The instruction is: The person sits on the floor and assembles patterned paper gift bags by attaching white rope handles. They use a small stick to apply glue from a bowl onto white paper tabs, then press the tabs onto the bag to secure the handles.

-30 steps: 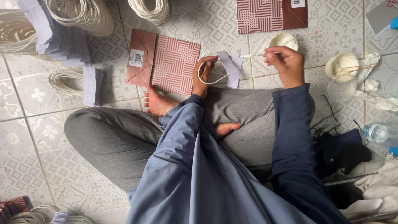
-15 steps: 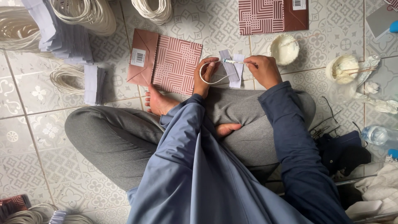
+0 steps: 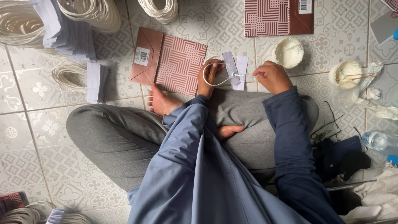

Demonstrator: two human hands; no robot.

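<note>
White cord loop (image 3: 209, 76) pinched in your left hand (image 3: 210, 74) above your knee, your right hand (image 3: 271, 76) closed on a glue stick at two paper strips (image 3: 235, 69): gluing under way, pressing the cord down seems next.

Both arms, sleeved in blue fabric, are stretched forward over the crossed, grey-trousered legs. The left hand (image 3: 210, 77) is held with the fingers curled shut and the knuckles turned upward. The right hand (image 3: 272, 77) is set level with it, just apart, its fingers bent down and pinched together.
</note>
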